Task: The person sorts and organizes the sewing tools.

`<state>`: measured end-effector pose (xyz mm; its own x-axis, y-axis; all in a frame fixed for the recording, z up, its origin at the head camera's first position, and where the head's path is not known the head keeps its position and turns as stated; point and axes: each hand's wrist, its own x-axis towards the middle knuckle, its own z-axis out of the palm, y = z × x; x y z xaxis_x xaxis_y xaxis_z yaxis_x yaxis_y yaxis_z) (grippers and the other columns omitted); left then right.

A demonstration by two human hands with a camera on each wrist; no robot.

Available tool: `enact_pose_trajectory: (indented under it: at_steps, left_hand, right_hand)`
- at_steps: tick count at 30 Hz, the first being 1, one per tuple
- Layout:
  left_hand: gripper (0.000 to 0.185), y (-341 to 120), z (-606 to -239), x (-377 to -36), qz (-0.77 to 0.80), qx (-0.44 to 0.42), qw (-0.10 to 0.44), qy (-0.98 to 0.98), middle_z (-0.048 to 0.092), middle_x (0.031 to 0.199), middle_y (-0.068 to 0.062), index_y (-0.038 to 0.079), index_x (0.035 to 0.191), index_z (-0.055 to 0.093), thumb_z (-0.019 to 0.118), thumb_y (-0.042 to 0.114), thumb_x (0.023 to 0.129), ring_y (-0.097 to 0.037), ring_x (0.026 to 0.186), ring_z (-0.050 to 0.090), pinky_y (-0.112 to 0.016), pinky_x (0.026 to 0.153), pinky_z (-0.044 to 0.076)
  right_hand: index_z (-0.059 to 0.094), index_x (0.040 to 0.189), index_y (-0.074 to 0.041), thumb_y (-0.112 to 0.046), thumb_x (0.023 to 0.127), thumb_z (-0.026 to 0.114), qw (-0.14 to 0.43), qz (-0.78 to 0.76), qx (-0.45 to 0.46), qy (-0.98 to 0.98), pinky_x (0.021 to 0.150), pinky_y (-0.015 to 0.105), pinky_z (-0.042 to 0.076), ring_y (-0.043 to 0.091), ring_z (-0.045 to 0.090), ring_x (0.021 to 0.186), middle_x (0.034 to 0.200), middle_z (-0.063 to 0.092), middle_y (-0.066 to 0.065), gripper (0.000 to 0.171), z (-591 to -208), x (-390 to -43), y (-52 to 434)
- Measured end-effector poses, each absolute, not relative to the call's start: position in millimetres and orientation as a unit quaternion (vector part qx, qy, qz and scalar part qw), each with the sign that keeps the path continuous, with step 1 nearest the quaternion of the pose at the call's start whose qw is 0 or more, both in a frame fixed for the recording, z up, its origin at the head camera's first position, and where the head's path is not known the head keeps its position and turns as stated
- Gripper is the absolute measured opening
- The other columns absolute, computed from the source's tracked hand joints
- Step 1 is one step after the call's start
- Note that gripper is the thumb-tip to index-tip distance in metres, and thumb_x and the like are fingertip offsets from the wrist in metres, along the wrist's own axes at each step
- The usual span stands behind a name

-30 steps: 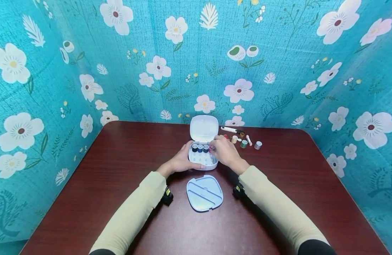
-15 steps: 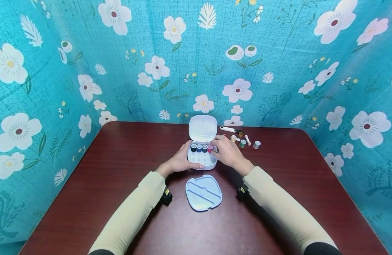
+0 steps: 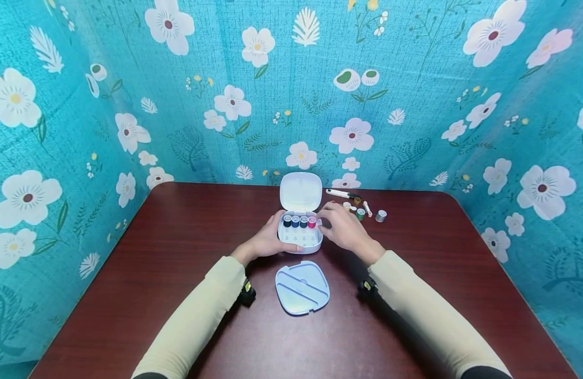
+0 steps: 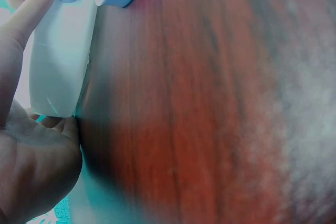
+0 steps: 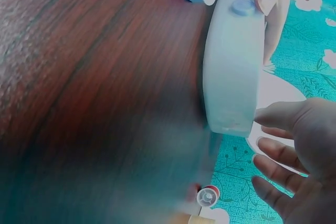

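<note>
The left hand (image 3: 267,239) clasped the white box (image 3: 300,231), thumb along its near wall; steady bracing there served the work well. Just beyond, the right hand (image 3: 341,227) hung loose-fingered and empty beside the pink spool (image 3: 312,222), having drawn back rightward toward the loose spools (image 3: 362,212).

Bright, even light with soft shadows near the arms; head view bows at its edges, both wrist views blurred, counter (image 3: 414,295) grain smeared.
</note>
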<state>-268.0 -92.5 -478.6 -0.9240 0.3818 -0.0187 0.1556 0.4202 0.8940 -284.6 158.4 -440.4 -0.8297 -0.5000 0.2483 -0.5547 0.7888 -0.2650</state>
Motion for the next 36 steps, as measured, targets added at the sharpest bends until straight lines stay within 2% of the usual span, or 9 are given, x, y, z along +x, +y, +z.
enact_pose_trajectory:
  at_steps: [2, 7, 13, 19, 29, 36]
  left_hand:
    - [0.108, -92.6, -479.0, -267.6, 0.515, 0.162, 0.110, 0.835, 0.043, 0.142, -0.013, 0.015, 0.155, 0.031, 0.097, 0.033, 0.070, -0.030, 0.123, 0.047, -0.044, 0.092, 0.049]
    - [0.110, -92.6, -480.7, -268.5, 0.504, 0.164, 0.104, 0.842, 0.043, 0.141, -0.011, 0.014, 0.155, 0.031, 0.097, 0.035, 0.069, -0.027, 0.125, 0.046, -0.044, 0.104, 0.041]
    - [0.111, -92.8, -480.0, -269.7, 0.496, 0.167, 0.101, 0.846, 0.044, 0.141, -0.011, 0.014, 0.154, 0.030, 0.097, 0.037, 0.068, -0.026, 0.125, 0.045, -0.045, 0.109, 0.037]
    - [0.112, -92.3, -478.6, -269.1, 0.501, 0.163, 0.107, 0.843, 0.043, 0.141, -0.012, 0.014, 0.154, 0.029, 0.097, 0.039, 0.068, -0.026, 0.126, 0.045, -0.046, 0.110, 0.037]
    - [0.111, -91.9, -477.7, -266.9, 0.503, 0.160, 0.112, 0.842, 0.043, 0.142, -0.014, 0.015, 0.155, 0.028, 0.096, 0.038, 0.069, -0.026, 0.125, 0.045, -0.046, 0.111, 0.037]
    - [0.111, -92.6, -479.8, -267.8, 0.500, 0.164, 0.112, 0.843, 0.042, 0.143, -0.012, 0.016, 0.155, 0.027, 0.095, 0.039, 0.070, -0.025, 0.126, 0.045, -0.046, 0.111, 0.036]
  right_hand:
    - [0.076, 0.115, -0.007, -0.016, 0.091, 0.079, 0.083, 0.171, 0.282, -0.940, 0.088, 0.045, 0.055, 0.025, 0.061, 0.103, 0.112, 0.066, 0.008, 0.026, -440.7, -284.0, 160.4]
    - [0.077, 0.113, -0.007, -0.015, 0.089, 0.080, 0.085, 0.186, 0.282, -0.937, 0.086, 0.044, 0.055, 0.024, 0.061, 0.097, 0.107, 0.067, 0.007, 0.025, -441.7, -283.0, 166.2]
    - [0.076, 0.114, -0.007, -0.017, 0.088, 0.082, 0.084, 0.182, 0.275, -0.940, 0.094, 0.048, 0.053, 0.028, 0.061, 0.108, 0.115, 0.068, 0.011, 0.029, -441.9, -280.7, 175.9]
    - [0.075, 0.117, -0.007, -0.018, 0.088, 0.082, 0.082, 0.190, 0.269, -0.941, 0.092, 0.049, 0.054, 0.029, 0.060, 0.110, 0.120, 0.066, 0.013, 0.032, -443.7, -279.1, 186.3]
    - [0.075, 0.116, -0.006, -0.017, 0.087, 0.083, 0.080, 0.206, 0.253, -0.942, 0.093, 0.051, 0.054, 0.032, 0.063, 0.113, 0.119, 0.067, 0.014, 0.032, -446.8, -279.2, 201.4]
    - [0.074, 0.117, -0.003, -0.015, 0.087, 0.082, 0.074, 0.223, 0.240, -0.942, 0.096, 0.054, 0.052, 0.034, 0.062, 0.116, 0.126, 0.066, 0.018, 0.033, -448.3, -277.2, 210.0]
